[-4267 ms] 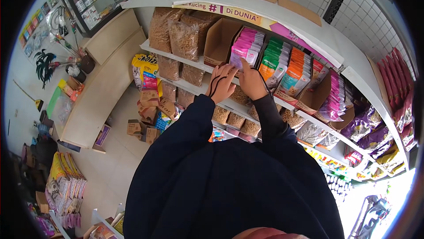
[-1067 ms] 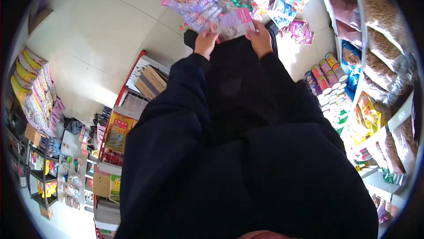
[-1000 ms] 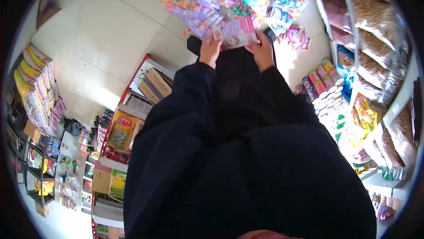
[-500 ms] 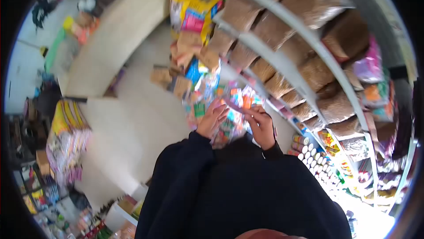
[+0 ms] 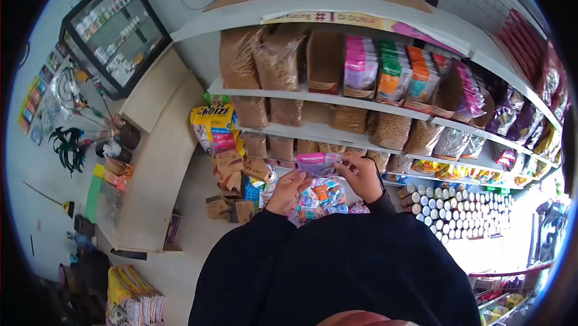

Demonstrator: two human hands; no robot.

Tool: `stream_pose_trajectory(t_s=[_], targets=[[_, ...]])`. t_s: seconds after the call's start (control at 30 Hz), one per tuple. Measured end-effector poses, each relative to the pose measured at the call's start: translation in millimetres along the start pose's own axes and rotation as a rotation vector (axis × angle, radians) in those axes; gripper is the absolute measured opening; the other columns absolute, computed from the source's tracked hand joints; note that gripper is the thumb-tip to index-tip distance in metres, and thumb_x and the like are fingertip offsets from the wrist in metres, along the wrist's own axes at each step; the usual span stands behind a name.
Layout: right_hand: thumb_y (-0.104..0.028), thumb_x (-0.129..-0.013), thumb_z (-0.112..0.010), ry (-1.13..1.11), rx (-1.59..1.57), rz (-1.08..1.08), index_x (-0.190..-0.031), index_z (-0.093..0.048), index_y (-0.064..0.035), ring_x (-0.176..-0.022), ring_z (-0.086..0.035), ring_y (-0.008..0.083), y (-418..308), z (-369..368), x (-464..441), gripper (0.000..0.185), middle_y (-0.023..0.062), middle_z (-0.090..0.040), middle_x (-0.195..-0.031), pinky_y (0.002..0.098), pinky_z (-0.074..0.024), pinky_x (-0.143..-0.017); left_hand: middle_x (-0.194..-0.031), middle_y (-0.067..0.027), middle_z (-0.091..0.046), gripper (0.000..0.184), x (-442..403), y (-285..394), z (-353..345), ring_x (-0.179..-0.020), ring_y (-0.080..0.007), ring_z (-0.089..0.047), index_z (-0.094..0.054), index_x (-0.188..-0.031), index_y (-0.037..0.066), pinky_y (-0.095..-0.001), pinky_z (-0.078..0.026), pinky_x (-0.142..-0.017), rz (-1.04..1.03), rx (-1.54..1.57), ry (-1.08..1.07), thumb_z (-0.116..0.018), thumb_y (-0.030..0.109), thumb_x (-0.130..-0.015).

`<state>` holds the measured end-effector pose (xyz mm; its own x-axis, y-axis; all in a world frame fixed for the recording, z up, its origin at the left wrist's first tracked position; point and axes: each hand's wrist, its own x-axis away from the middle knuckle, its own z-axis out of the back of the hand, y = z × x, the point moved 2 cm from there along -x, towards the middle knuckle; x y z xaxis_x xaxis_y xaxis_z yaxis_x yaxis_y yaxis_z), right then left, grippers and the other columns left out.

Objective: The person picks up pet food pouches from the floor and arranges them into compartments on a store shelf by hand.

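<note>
The pouch [image 5: 319, 164] you held was flat and glossy, with a bright pink band over a paler lilac body. Its pink band bore pale lettering too small to read. Beyond it, a yellow bag [image 5: 214, 127] read "CHOIZE", and the shelf banner [image 5: 337, 19] showed "#1 Di DUNIA". The pink band faced up and away from you; the pouch's longer visible span ran left to right. Your left hand [image 5: 287, 192] gripped its left edge, your right hand [image 5: 361, 178] pinched its right end, before the lower shelves, above heaped colourful packets [image 5: 322, 196].
</note>
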<state>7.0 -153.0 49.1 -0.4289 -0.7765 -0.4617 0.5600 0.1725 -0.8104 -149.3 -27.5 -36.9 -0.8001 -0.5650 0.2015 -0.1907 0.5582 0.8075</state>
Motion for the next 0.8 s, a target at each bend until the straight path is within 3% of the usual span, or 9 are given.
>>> stream_pose_trajectory(t_s=[0.07, 0.23, 0.33, 0.4, 0.43, 0.57, 0.63, 0.73, 0.8], targets=[[-0.008, -0.078, -0.062, 0.024, 0.007, -0.063, -0.089, -0.061, 0.0013, -0.058, -0.054, 0.0104, 7, 19, 5, 0.015, 0.0074, -0.057, -0.066, 0.0245, -0.0421, -0.052, -0.096, -0.0068, -0.058, 0.025, -10, 3, -19, -0.086, -0.0139, -0.058, -0.052, -0.107, -0.002, -0.0268, -0.047, -0.083, -0.002, -0.025, -0.022, -0.05, 0.015, -0.089], [-0.006, -0.081, -0.057, 0.046, -0.155, -0.212, -0.091, -0.059, 0.0051, -0.061, -0.054, 0.0061, 29, 63, -8, 0.015, 0.0076, -0.062, -0.07, 0.0212, -0.0424, -0.053, -0.092, -0.004, -0.059, 0.032, -50, 13, -64, -0.082, -0.0119, -0.058, -0.05, -0.111, 0.002, -0.0231, -0.047, -0.073, 0.052, -0.193, -0.145, -0.052, 0.024, -0.088], [-0.007, -0.081, -0.057, 0.172, -0.135, -0.04, -0.091, -0.06, 0.0047, -0.061, -0.055, 0.0064, 49, 82, -32, 0.015, 0.0064, -0.061, -0.067, 0.0217, -0.0429, -0.054, -0.093, -0.0036, -0.058, 0.035, -71, 20, -88, -0.083, -0.0115, -0.057, -0.047, -0.113, 0.006, -0.0211, -0.045, -0.069, 0.07, -0.327, -0.12, -0.053, 0.028, -0.087], [-0.008, -0.081, -0.058, 0.196, -0.055, -0.053, -0.09, -0.06, 0.0049, -0.06, -0.055, 0.0069, 55, 99, -48, 0.016, 0.0065, -0.061, -0.067, 0.0222, -0.0431, -0.054, -0.105, -0.0073, -0.052, 0.029, -89, 23, -100, -0.097, -0.0168, -0.054, -0.045, -0.108, 0.006, -0.0266, -0.045, -0.076, -0.258, -0.636, 0.034, -0.048, 0.028, -0.09], [-0.009, -0.081, -0.059, 0.25, -0.066, -0.058, -0.089, -0.06, 0.0049, -0.06, -0.055, 0.0069, 60, 105, -58, 0.016, 0.0068, -0.061, -0.067, 0.0221, -0.043, -0.054, -0.093, -0.0047, -0.053, 0.027, -94, 21, -105, -0.085, -0.0154, -0.055, -0.047, -0.1, 0.006, -0.0269, -0.044, -0.069, -0.433, -0.655, 0.105, -0.055, 0.027, -0.085], [-0.013, -0.082, -0.059, 0.346, -0.077, 0.017, -0.089, -0.06, 0.0039, -0.058, -0.054, 0.0068, 95, 115, -102, 0.018, 0.0061, -0.06, -0.065, 0.022, -0.0418, -0.054, -0.093, -0.0085, -0.052, 0.028, -117, 18, -122, -0.088, -0.0214, -0.055, -0.047, -0.1, 0.004, -0.0307, -0.043, -0.076, -0.66, -0.833, 0.143, -0.059, 0.022, -0.082], [-0.013, -0.082, -0.058, 0.369, -0.064, 0.058, -0.089, -0.06, 0.0038, -0.058, -0.053, 0.0071, 88, 119, -117, 0.019, 0.006, -0.059, -0.064, 0.0223, -0.0414, -0.054, -0.1, -0.0136, -0.049, 0.031, -119, 30, -145, -0.094, -0.0289, -0.051, -0.047, -0.103, 0.004, -0.0349, -0.041, -0.082, -0.9, -1.047, 0.016, -0.061, 0.016, -0.078], [-0.013, -0.082, -0.058, 0.371, -0.096, 0.04, -0.09, -0.06, 0.0041, -0.059, -0.054, 0.0076, 103, 111, -141, 0.019, 0.0064, -0.06, -0.065, 0.0226, -0.0417, -0.054, -0.11, -0.0142, -0.045, 0.036, -136, 39, -161, -0.104, -0.0308, -0.046, -0.047, -0.11, 0.005, -0.037, -0.038, -0.087, -1.04, -1.234, -0.006, -0.061, 0.013, -0.078], [-0.013, -0.082, -0.057, 0.376, -0.082, 0.088, -0.09, -0.06, 0.0044, -0.058, -0.055, 0.0085, 113, 106, -150, 0.019, 0.0072, -0.061, -0.066, 0.0232, -0.042, -0.054, -0.114, -0.0158, -0.042, 0.044, -156, 40, -158, -0.108, -0.0331, -0.043, -0.045, -0.115, 0.006, -0.0379, -0.037, -0.088, -1.021, -1.264, -0.034, -0.062, 0.012, -0.074]])
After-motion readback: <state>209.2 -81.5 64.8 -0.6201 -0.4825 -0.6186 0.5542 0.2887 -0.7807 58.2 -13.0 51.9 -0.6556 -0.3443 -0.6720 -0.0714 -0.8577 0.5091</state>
